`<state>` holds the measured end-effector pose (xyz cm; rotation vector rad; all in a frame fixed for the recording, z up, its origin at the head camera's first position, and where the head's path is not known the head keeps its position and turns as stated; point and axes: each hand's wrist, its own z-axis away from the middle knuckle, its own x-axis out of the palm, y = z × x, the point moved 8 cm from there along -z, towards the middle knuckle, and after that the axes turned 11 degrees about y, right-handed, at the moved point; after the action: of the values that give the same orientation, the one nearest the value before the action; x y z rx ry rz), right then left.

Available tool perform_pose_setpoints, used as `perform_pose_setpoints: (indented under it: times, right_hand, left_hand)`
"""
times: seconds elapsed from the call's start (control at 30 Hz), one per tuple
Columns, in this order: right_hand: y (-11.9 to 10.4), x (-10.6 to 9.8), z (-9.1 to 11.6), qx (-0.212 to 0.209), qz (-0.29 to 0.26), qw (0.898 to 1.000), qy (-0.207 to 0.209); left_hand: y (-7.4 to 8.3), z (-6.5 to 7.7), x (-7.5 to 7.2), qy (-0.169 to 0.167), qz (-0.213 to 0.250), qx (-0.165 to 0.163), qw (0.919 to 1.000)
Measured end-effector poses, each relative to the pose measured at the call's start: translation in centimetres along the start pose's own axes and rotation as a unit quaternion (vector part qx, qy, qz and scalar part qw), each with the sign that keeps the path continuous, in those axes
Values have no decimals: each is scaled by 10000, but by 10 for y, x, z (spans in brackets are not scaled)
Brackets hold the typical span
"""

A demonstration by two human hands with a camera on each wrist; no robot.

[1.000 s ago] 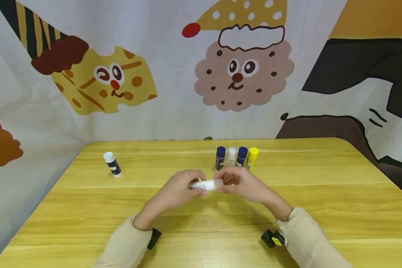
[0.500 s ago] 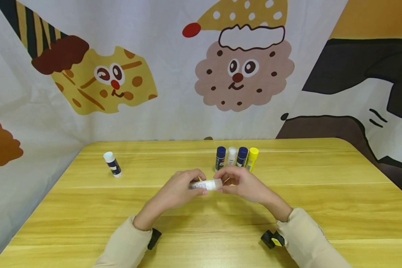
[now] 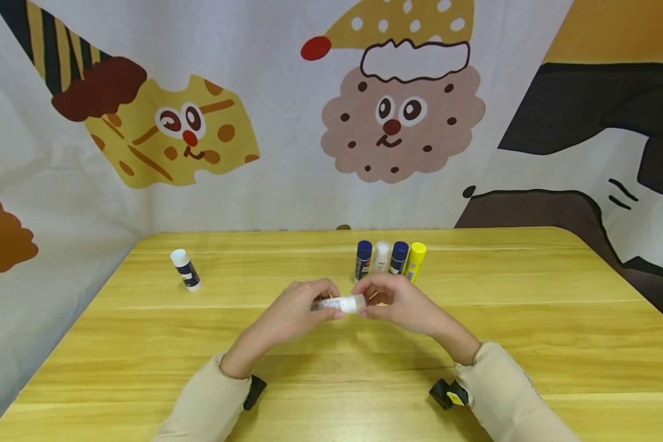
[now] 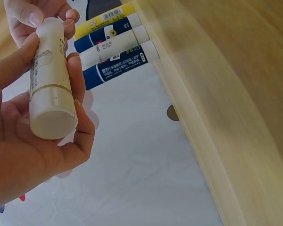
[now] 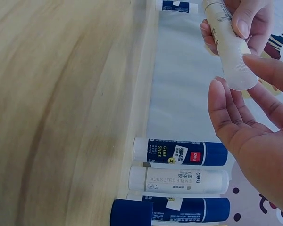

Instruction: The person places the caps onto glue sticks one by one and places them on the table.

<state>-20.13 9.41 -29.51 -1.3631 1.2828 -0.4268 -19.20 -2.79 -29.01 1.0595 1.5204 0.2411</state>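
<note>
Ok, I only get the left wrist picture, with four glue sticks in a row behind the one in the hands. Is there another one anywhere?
Observer: Yes! The head view shows a lone glue stick standing by itself on the left side of the table.
Operator: Cool! And which way does the one being held point?
Observer: In the head view, the held stick runs side to side, between the left hand and the right hand.
Operator: What big words are on the white one in the row?
Observer: In the right wrist view, the white stick reads "SIMPLE GLUE STICK".
</note>
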Motion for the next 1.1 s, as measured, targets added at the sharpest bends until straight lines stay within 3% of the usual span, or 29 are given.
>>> perform_pose_setpoints:
  times: [1.1]
  right_hand:
    - [1,1,1,-5,-26,10000,14]
  left_hand:
    - [2,0,3,-205,196,208,9994]
